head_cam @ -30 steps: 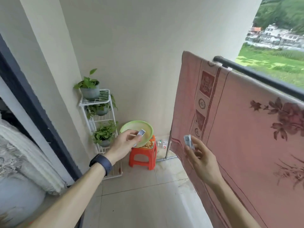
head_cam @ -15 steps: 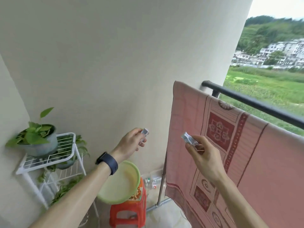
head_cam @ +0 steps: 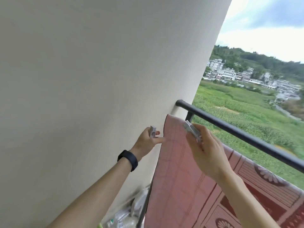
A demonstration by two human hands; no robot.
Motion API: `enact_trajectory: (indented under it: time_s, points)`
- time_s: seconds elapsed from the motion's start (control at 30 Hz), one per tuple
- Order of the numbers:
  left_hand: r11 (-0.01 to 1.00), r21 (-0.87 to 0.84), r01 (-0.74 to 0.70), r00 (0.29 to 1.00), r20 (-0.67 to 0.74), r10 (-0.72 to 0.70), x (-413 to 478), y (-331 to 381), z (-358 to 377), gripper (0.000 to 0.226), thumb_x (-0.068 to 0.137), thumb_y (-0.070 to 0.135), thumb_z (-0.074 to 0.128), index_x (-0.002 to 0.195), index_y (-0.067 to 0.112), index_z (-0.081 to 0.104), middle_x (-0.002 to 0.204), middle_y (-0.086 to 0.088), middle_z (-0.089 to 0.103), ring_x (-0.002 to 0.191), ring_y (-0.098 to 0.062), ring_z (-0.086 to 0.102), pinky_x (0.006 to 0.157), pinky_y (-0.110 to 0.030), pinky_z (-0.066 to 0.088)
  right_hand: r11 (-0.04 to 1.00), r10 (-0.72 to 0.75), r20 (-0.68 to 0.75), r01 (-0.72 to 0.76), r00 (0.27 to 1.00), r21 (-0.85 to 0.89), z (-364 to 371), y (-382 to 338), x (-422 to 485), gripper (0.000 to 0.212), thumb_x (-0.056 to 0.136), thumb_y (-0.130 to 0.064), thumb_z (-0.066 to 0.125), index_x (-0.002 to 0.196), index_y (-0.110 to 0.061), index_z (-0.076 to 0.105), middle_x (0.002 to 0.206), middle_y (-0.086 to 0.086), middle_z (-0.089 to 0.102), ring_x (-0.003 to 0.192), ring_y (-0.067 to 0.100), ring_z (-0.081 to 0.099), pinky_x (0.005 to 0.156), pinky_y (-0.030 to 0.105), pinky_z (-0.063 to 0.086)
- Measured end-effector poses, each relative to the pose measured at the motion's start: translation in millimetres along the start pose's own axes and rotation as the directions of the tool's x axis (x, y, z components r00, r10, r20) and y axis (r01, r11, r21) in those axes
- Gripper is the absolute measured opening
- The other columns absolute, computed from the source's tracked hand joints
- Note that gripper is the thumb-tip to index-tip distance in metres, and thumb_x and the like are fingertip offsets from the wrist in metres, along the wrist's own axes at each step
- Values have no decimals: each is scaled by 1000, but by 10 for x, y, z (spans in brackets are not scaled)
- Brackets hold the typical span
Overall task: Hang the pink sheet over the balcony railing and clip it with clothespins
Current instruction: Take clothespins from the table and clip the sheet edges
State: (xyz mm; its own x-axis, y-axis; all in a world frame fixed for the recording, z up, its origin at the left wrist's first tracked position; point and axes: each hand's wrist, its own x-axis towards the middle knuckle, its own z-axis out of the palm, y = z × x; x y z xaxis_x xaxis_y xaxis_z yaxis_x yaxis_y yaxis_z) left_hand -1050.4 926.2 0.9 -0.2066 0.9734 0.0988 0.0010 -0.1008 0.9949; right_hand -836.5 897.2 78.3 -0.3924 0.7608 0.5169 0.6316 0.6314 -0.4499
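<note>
The pink sheet [head_cam: 177, 170] already hangs along the near side of the black balcony railing [head_cam: 246, 134]. Its upper left corner stands close to where the bar meets the pale wall [head_cam: 98, 79]. Whether the cloth lies fully over the bar at that corner I cannot tell, because the right hand hides the spot.

The draping looks done, and the step in hand is the clipping. No pin can be seen fastened on the sheet in this view.

The left hand [head_cam: 148, 139], with a dark watch [head_cam: 128, 159] on its wrist, pinches the left clothespin [head_cam: 152, 131] between thumb and curled fingers. One finger reaches out to touch the sheet's left edge. The right hand [head_cam: 207, 152] is clamped on the right clothespin [head_cam: 191, 129], whose nose points up and left at the sheet's top corner, just below the bar.

The next move probably calls for squeezing the right clothespin's tail to spread its mouth. It then has to go down over both the cloth and the bar before being let go. Meanwhile the left finger can steady the hem so the corner does not slide. The mouth must take in the whole bar, since a bite on cloth alone would hold nothing.

At the near foot of the wall, some clear plastic bottles [head_cam: 128, 214] lie blurred.
</note>
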Motion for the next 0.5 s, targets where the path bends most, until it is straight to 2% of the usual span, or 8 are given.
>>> enact_trajectory:
  time_s: [0.07,0.1,0.17,0.23,0.3,0.37,0.43,0.5]
  points:
    - [997,-80,-9,998,60,14,362,-53,-4,41,72,24,84,96,13,53,115,4,62,102,-11,61,93,-32,52,996,19,-27,-21,999,-91,58,-75,299,32,99,-39,54,127,-25,49,98,-14,61,81,4,58,67,29,42]
    - [991,-131,-13,996,87,24,508,-61,2,42,71,22,87,85,17,48,109,7,65,99,-7,63,93,-29,52,991,40,-47,-46,998,-126,80,-94,435,32,98,-40,57,125,-25,51,99,-13,61,82,8,59,69,30,41]
    - [981,-191,-11,988,152,41,691,-50,7,52,75,6,84,72,19,34,78,13,59,73,2,58,74,-15,50,979,82,-51,-90,995,-181,127,-95,655,27,96,-41,60,120,-29,56,103,-16,61,88,9,58,74,30,41]
    - [983,-183,-12,983,177,45,831,-99,-14,52,74,-2,82,68,21,36,65,11,46,67,-6,53,67,-17,48,965,133,-4,-131,991,-227,181,-77,830,25,95,-43,61,118,-35,56,111,-17,59,97,10,59,80,33,46]
    - [984,-176,-34,979,193,69,938,-90,-86,52,70,-2,85,61,26,42,61,9,49,73,-17,53,69,-26,50,951,199,81,-172,977,-257,259,-64,997,25,96,-46,60,119,-41,53,118,-12,65,101,13,64,83,40,55]
    - [985,-154,-74,971,213,106,1055,-62,-168,56,69,-4,85,56,29,41,64,2,56,72,-19,58,70,-27,53,938,229,148,-178,962,-297,349,-69,1129,25,97,-46,58,121,-42,51,120,-6,68,94,14,67,77,44,58]
    - [983,-164,-85,970,213,120,1160,-39,-225,54,69,-6,84,61,22,39,72,-8,62,74,-20,63,71,-27,55,930,237,158,-177,959,-321,426,-82,1200,27,98,-46,56,124,-40,51,118,-7,68,88,13,67,76,44,58]
    - [977,-206,-54,956,272,110,1185,-60,-249,49,70,-3,85,68,16,39,81,-16,64,79,-24,65,78,-36,56,923,243,131,-188,961,-337,470,-81,1210,28,98,-48,54,124,-39,51,111,-11,66,86,13,66,75,42,58]
